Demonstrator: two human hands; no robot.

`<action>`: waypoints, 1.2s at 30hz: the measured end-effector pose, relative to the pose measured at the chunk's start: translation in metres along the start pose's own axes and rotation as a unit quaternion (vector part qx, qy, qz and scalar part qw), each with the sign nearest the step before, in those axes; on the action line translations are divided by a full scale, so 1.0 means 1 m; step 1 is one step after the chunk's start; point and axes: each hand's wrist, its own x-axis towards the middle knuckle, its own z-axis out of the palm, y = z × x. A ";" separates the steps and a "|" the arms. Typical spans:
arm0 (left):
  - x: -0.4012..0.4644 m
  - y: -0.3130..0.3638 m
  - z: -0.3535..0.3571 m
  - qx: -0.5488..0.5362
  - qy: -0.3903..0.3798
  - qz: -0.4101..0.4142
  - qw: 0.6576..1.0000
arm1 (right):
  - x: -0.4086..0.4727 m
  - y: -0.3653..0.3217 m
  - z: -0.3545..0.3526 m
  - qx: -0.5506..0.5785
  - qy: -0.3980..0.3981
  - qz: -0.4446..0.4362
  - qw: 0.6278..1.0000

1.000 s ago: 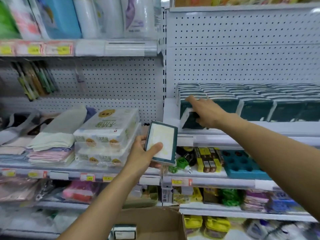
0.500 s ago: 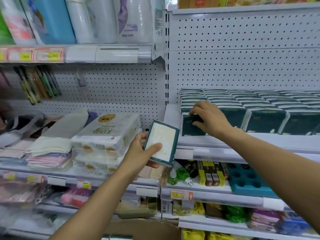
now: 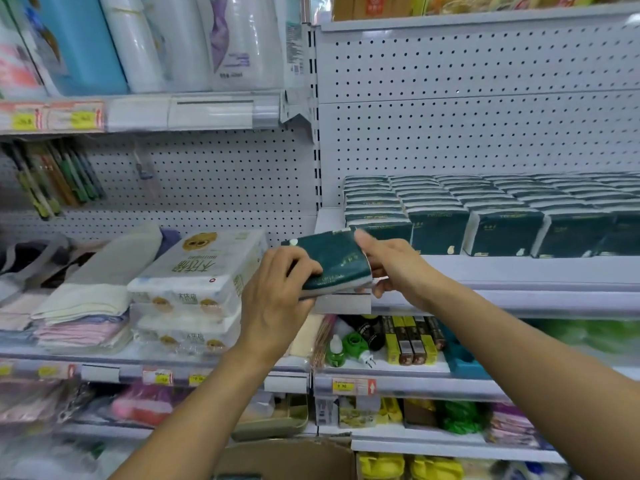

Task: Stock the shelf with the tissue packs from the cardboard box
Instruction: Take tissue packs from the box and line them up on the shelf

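Over at nine o'clock, folded towels (image 3: 83,296) lie stacked on the left bay's shelf, and just to their right sit two wrapped tissue bundles (image 3: 197,271) with a cartoon face printed on the plastic. Nearer the middle, the left hand (image 3: 277,299) has its grip clamped on the left end of a dark green tissue pack (image 3: 329,261), fingers curled over the top and thumb underneath. The pack is held in the air, tilted, just in front of the white shelf (image 3: 485,268) edge (its white underside shows along the lower rim). The right hand (image 3: 391,268) grasps the pack's other end, thumb on top and fingers wrapped beneath. Towards two o'clock, rows of matching green packs (image 3: 485,216) stand upright on that shelf, filling it back to the pegboard, the nearest one touching distance from the held pack. Down at six o'clock, the top flap of the cardboard box (image 3: 287,459) shows between the forearms. On the shelf below, small bottles (image 3: 349,344) stand beside yellow cartons (image 3: 408,341).
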 end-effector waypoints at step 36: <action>0.053 0.015 0.102 -0.283 -0.197 -0.344 0.873 | -0.019 0.070 -0.158 -0.020 0.294 -0.058 0.954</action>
